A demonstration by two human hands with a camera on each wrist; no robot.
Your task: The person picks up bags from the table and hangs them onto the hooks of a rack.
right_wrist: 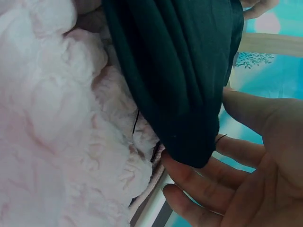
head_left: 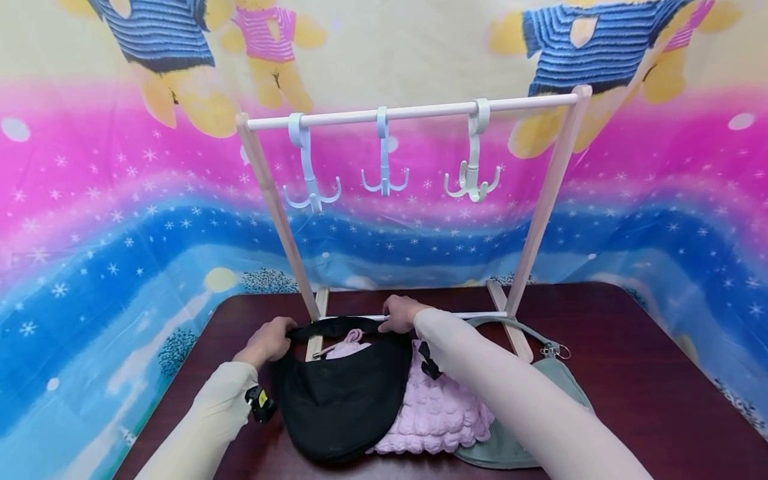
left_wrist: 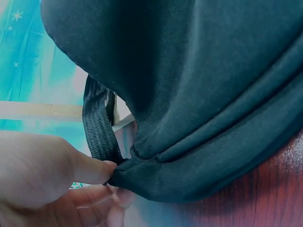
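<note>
A black shoulder bag [head_left: 342, 407] lies at the front left of the table, its strap [head_left: 336, 327] arching toward the rack. My left hand [head_left: 268, 341] pinches the bag's left corner where the strap joins, seen closely in the left wrist view with the thumb [left_wrist: 90, 168] on top. At the opposite upper corner, my right hand [head_left: 401, 313] holds the black cloth between thumb and fingers [right_wrist: 203, 182]. Partly beneath the black bag is a puffy pink bag [head_left: 444, 413] with a pink cord. A grey-green shoulder bag [head_left: 498, 447] lies at the right, partly covered by my right sleeve.
A pale wooden rack [head_left: 555, 180] stands behind the bags on the dark red table [head_left: 636, 373]. From its bar hang a blue hook [head_left: 309, 173], a second bluish hook [head_left: 385, 160] and a whitish hook [head_left: 474, 160]. A printed cloth [head_left: 390, 253] surrounds the table's back and sides.
</note>
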